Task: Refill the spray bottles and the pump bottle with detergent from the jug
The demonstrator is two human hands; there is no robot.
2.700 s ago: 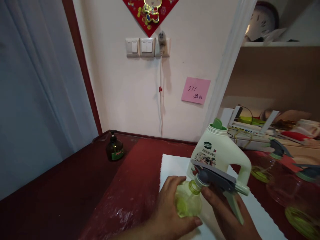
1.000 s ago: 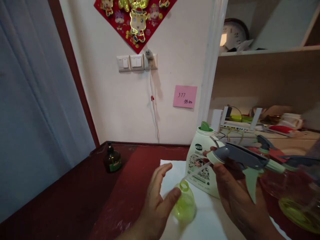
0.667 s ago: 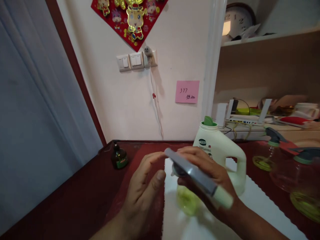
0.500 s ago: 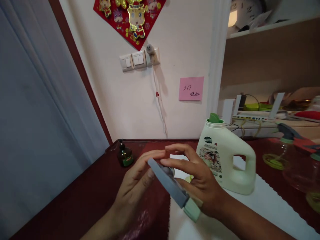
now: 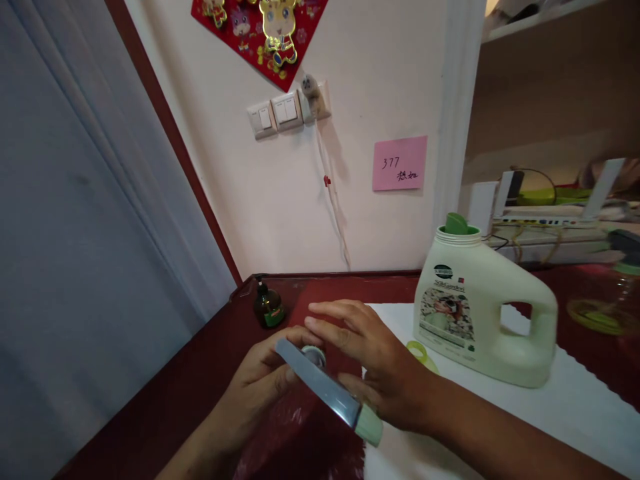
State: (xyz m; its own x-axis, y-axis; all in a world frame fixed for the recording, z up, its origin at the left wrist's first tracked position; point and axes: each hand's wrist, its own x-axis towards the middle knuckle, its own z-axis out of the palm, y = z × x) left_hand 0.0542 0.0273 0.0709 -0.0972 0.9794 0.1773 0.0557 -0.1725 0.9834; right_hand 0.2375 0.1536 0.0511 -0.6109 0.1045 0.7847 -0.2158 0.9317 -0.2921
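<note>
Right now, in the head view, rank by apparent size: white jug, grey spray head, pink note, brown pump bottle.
1. white jug
2. grey spray head (close to the camera, so its rank against the note is unsure)
3. pink note
4. brown pump bottle

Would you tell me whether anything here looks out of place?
The grey sprayer head, held by the left hand and right hand, is on no bottle, while the small yellow-green bottle behind the right hand sits uncapped on the white mat. No spill shows.
</note>
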